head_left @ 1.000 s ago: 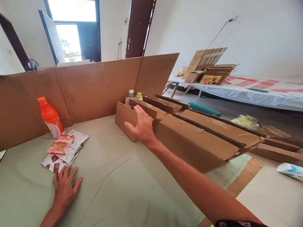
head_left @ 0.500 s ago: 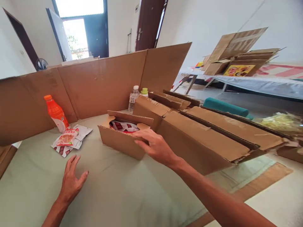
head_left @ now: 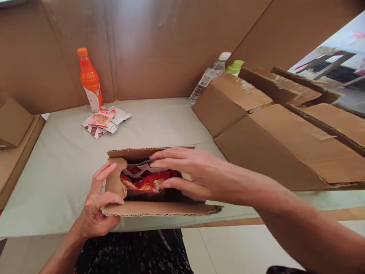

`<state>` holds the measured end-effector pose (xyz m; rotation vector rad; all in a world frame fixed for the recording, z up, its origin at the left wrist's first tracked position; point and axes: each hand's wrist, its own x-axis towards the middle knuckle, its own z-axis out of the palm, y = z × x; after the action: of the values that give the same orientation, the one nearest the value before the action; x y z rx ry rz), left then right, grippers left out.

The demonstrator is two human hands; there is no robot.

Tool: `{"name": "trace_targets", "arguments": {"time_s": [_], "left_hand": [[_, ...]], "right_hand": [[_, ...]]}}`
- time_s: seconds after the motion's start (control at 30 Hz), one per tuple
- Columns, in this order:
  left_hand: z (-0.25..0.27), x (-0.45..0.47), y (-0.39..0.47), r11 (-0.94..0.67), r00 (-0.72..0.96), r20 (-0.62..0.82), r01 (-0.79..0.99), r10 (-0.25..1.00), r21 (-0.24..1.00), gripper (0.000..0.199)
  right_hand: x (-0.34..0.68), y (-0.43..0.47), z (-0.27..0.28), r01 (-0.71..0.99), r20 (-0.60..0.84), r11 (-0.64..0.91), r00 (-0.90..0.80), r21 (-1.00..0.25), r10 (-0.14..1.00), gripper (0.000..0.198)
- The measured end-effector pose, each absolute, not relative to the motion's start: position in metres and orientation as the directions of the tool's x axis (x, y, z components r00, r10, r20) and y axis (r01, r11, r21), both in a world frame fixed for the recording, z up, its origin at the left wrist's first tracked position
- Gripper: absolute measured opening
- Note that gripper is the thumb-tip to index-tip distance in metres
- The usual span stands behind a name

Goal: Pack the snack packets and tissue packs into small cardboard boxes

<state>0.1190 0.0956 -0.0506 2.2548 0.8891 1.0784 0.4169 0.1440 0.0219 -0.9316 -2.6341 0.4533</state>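
The person's left hand (head_left: 95, 203) is closed around the left end of a small box (head_left: 162, 208), its thumb over the near flap and its fingers along the side. The right hand (head_left: 205, 173) is half open over the top, thumb well apart from the fingers, the tips at the opening; I can't tell whether they touch what is inside.

The box is at the table's near edge, in front of the person's dark, speckled clothing (head_left: 137, 251), with its long flaps spread. In it lie a red packet (head_left: 154, 184) and, behind that, a white one with dark red patches (head_left: 135, 171).

Beyond, on the green cloth (head_left: 62, 160), packets (head_left: 101, 118) lie piled just in front of an orange bottle (head_left: 90, 82). To the right are bigger cartons (head_left: 245, 156), with a clear bottle (head_left: 209, 78) and a green cap (head_left: 236, 65) behind them. A cardboard wall (head_left: 159, 49) runs along the back.
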Motion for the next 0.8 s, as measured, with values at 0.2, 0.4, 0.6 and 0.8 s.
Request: {"name": "trace_targets", "arguments": {"time_s": [0.2, 0.4, 0.6, 0.8], "left_hand": [[-0.062, 0.124, 0.098, -0.645, 0.412, 0.505, 0.369, 0.759, 0.669, 0.027], [-0.091, 0.116, 0.096, -0.636, 0.336, 0.547, 0.284, 0.767, 0.717, 0.03], [-0.124, 0.089, 0.136, -0.418, 0.526, 0.247, 0.234, 0.814, 0.878, 0.139], [-0.121, 0.094, 0.146, -0.458, 0.571, 0.264, 0.226, 0.778, 0.86, 0.132]], "right_hand": [[0.359, 0.156, 0.014, 0.661, -0.131, 0.75, -0.742, 0.02, 0.657, 0.044], [0.35, 0.151, -0.006, 0.667, -0.165, 0.743, -0.739, -0.046, 0.653, 0.017], [0.349, 0.149, -0.018, 0.673, -0.176, 0.737, -0.733, -0.054, 0.657, 0.022], [0.357, 0.146, -0.024, 0.696, 0.009, 0.712, -0.715, -0.092, 0.699, 0.027]]}}
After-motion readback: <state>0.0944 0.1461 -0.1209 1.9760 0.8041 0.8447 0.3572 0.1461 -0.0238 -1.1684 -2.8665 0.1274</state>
